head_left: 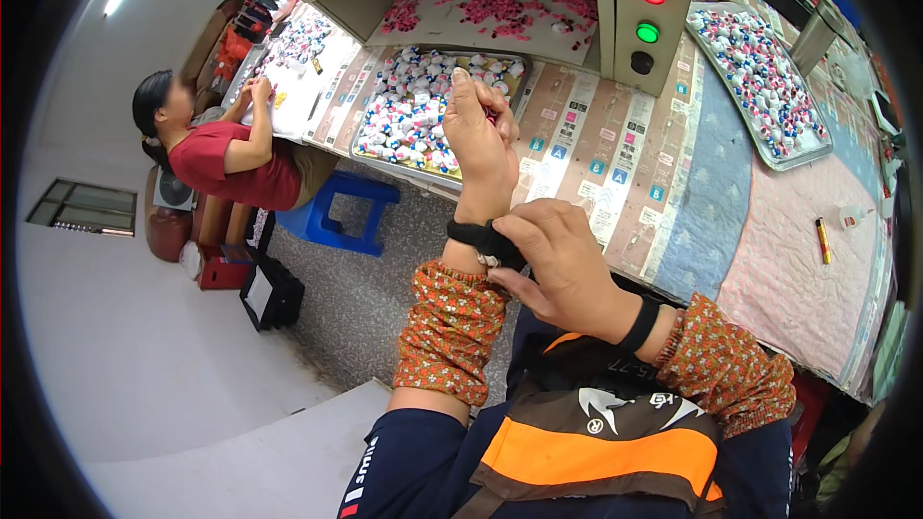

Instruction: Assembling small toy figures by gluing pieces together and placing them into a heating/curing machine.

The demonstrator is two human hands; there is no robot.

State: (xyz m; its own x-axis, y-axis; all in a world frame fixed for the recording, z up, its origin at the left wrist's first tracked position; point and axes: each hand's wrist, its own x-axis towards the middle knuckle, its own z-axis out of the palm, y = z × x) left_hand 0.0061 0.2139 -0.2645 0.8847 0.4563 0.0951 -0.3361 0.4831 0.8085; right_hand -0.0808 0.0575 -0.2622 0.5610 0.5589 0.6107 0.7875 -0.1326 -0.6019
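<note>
A co-worker in a red top [231, 165] is sitting far to your left at the long workbench, beside a blue plastic stool [341, 211] standing on the speckled floor. Moving right, a shallow metal tray [435, 108] is lying on the bench edge, heaped with small glossy caps in white, blue and pink. You are raising your left hand [481, 135] in front of that tray, fingers upright and pressed close together; something small and pink is showing at their far side, but you cannot tell whether they are gripping it. A black elastic wristband [486, 238] is circling your left wrist, just above a rust-coloured, floral-printed fabric sleeve cover [450, 327]. Your right hand [562, 264] is reaching across, and its thumb and forefinger are narrowing into a pinch on that wristband, the other fingers curling loosely below. Behind, a beige boxy machine [654, 10] is showing round red and green lamps. Farther right, a quilted cloth in blue and pink [769, 250] is covering the bench, a second flat metal tray [760, 77] of mixed caps is resting on it, and a slim yellow lighter-shaped thing [823, 239] is lying near the edge.
</note>
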